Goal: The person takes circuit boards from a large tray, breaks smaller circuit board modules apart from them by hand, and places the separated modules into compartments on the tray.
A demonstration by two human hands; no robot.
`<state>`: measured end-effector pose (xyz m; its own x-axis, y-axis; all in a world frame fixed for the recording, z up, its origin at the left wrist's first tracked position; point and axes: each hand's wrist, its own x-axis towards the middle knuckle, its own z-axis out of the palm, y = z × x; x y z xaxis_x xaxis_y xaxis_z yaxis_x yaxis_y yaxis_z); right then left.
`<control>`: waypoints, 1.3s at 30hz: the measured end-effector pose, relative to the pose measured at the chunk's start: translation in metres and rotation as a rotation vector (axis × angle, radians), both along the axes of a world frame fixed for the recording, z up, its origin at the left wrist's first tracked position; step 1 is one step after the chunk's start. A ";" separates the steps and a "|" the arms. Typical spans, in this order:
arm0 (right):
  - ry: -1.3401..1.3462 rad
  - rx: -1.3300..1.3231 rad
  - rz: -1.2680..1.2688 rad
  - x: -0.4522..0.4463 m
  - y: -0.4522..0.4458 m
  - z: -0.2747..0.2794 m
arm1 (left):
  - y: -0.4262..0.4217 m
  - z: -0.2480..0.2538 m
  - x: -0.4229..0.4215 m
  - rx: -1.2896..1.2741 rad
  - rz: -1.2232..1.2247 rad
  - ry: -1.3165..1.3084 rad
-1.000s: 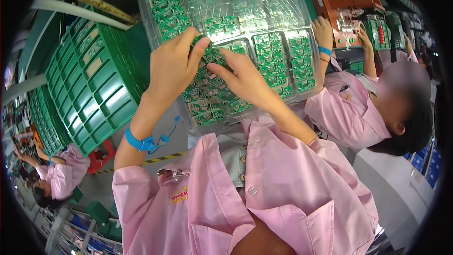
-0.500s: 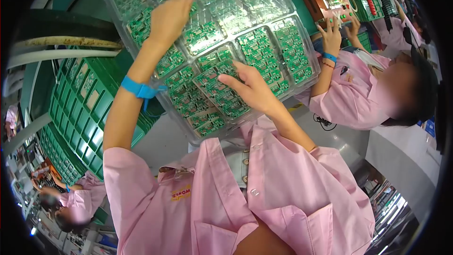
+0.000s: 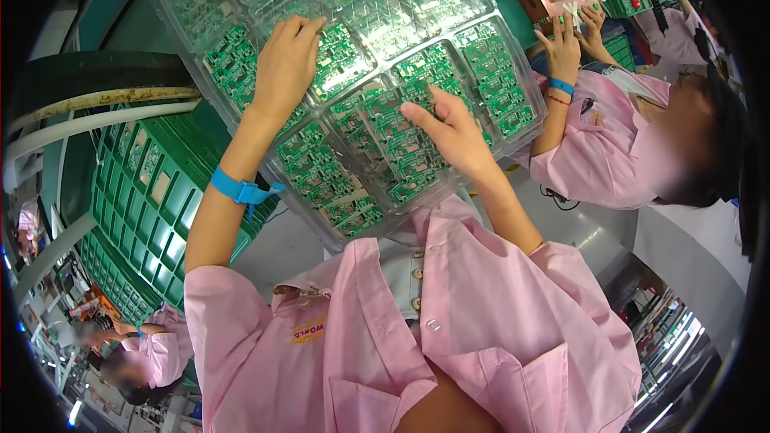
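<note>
You leaned in at a clear tray of green boards, your right hand pinching one board by its edge over the tray's near side, thumb on top. Your left hand curled palm down over the tray's left side, though whether it gripped anything could not be told. Fitting or lifting a single board at the tray's pockets appeared to be the step in hand, and the next move seemed to call for a level, edge-only hold clear of neighbouring boards.
</note>
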<state>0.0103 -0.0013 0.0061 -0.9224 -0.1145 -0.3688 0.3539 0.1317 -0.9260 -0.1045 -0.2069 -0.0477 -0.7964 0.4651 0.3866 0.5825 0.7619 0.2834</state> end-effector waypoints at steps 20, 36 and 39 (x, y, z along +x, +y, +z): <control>0.297 0.276 0.172 -0.018 -0.028 -0.001 | 0.033 0.061 0.050 0.294 0.113 -0.208; 0.719 0.416 0.340 -0.030 -0.019 0.010 | 0.026 0.062 0.030 0.685 -0.006 -0.843; 0.423 0.286 0.289 -0.032 -0.005 0.013 | 0.003 0.051 -0.003 0.515 0.110 -0.637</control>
